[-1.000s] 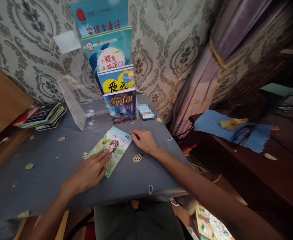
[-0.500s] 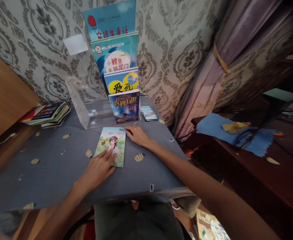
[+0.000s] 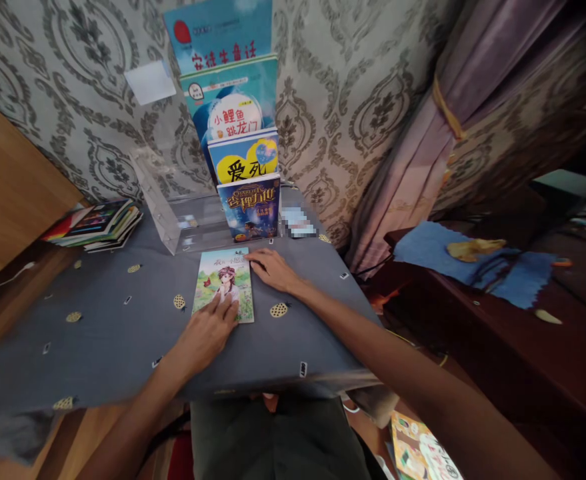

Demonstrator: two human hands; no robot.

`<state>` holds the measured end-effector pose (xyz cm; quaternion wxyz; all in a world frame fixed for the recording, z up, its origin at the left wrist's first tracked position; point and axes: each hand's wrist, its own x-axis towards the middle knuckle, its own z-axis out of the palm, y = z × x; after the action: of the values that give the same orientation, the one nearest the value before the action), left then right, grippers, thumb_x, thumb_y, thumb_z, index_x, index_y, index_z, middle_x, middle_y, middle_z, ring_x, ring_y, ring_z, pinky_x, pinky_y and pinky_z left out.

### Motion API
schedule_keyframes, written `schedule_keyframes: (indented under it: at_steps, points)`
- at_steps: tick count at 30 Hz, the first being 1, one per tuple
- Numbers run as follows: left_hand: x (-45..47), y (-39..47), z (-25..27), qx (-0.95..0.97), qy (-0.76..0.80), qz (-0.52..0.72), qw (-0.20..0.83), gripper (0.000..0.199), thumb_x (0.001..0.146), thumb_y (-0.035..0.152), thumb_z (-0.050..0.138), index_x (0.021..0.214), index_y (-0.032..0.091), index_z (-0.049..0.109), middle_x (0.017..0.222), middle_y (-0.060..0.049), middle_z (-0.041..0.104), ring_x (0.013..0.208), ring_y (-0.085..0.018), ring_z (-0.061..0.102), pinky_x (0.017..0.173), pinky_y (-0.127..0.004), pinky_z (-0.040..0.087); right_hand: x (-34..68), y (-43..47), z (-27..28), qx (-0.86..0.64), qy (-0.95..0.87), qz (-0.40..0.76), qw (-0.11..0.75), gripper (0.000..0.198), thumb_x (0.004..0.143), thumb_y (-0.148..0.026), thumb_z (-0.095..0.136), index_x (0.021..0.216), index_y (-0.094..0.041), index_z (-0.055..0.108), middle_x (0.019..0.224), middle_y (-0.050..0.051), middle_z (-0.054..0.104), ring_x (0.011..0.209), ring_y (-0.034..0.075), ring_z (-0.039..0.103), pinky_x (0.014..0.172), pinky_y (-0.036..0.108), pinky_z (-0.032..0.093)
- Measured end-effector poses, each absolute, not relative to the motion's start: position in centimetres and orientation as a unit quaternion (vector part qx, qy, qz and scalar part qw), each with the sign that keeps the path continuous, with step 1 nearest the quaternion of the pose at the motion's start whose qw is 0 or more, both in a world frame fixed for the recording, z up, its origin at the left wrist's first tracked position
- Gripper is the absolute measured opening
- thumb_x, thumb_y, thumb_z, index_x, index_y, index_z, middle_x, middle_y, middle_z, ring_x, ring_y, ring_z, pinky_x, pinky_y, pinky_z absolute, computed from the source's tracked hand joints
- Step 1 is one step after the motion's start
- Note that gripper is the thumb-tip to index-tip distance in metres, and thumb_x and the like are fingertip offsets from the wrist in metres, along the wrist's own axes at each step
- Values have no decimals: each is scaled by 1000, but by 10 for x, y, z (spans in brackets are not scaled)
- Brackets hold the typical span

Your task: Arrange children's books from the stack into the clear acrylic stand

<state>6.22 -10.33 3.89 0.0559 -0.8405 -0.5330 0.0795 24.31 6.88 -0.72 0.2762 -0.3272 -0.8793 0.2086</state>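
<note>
A thin paperback book (image 3: 225,270) with a drawn girl on a green and pale-blue cover lies on the grey cloth. My left hand (image 3: 215,327) rests flat over its lower part, fingers stretched out and covering some of the picture. At the upper right corner, the fingertips of my right hand (image 3: 271,270) touch the book's edge, the fingers extended. Just behind it, a dark-blue book (image 3: 250,210) stands upright in a clear acrylic rack (image 3: 160,200). Rising behind that one are a blue book with a yellow heart (image 3: 245,160), a teal book (image 3: 233,100) and a taller blue book (image 3: 223,33).
A pile of books (image 3: 97,227) lies at the table's back left. To the right of the rack is a blurred flat item (image 3: 299,223). A dark red table (image 3: 473,340) bearing a blue cloth (image 3: 477,263) stands at right. Another book (image 3: 423,447) is low at the right.
The paperback has turned slightly, its top now leaning more to the left. Both hands have stayed on it, the left shifting a little with its lower part.
</note>
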Motion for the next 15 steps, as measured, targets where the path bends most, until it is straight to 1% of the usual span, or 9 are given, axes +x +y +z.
schedule_keyframes:
  at_steps: [3, 5, 8, 12, 15]
  points:
    - [61, -103, 42, -842, -530, 88, 42, 55, 92, 0, 35, 143, 14, 48, 150, -16, 51, 144, -31, 43, 106, -48, 51, 247, 61, -7, -313, -872, 239, 290, 34, 101, -22, 47, 127, -21, 67, 125, 9, 71, 119, 23, 60, 105, 45, 44]
    - [60, -103, 46, -840, -534, 88, 29, 59, 89, -2, 35, 144, 16, 48, 150, -15, 52, 144, -30, 44, 106, -47, 51, 248, 55, -6, -305, -866, 258, 301, 33, 101, -22, 47, 126, -22, 68, 122, 9, 72, 116, 22, 61, 103, 44, 45]
    - [60, -101, 53, -833, -546, 92, 8, 60, 88, -3, 36, 143, 16, 49, 148, -14, 54, 142, -29, 46, 106, -45, 52, 250, 48, -6, -295, -858, 281, 312, 31, 101, -22, 48, 124, -21, 69, 116, 9, 74, 110, 21, 63, 100, 40, 47]
    - [60, -99, 61, -832, -550, 70, -13, 57, 89, -2, 39, 140, 20, 52, 144, -13, 59, 139, -27, 50, 105, -43, 52, 251, 41, -5, -307, -845, 299, 321, 29, 100, -23, 49, 121, -21, 70, 104, 7, 76, 98, 20, 66, 91, 36, 49]
    - [59, -98, 64, -832, -551, 66, -22, 54, 90, 0, 41, 139, 20, 52, 142, -12, 61, 137, -27, 53, 104, -43, 53, 250, 38, -4, -307, -839, 309, 327, 29, 100, -21, 49, 120, -21, 70, 100, 6, 77, 95, 20, 67, 90, 35, 49]
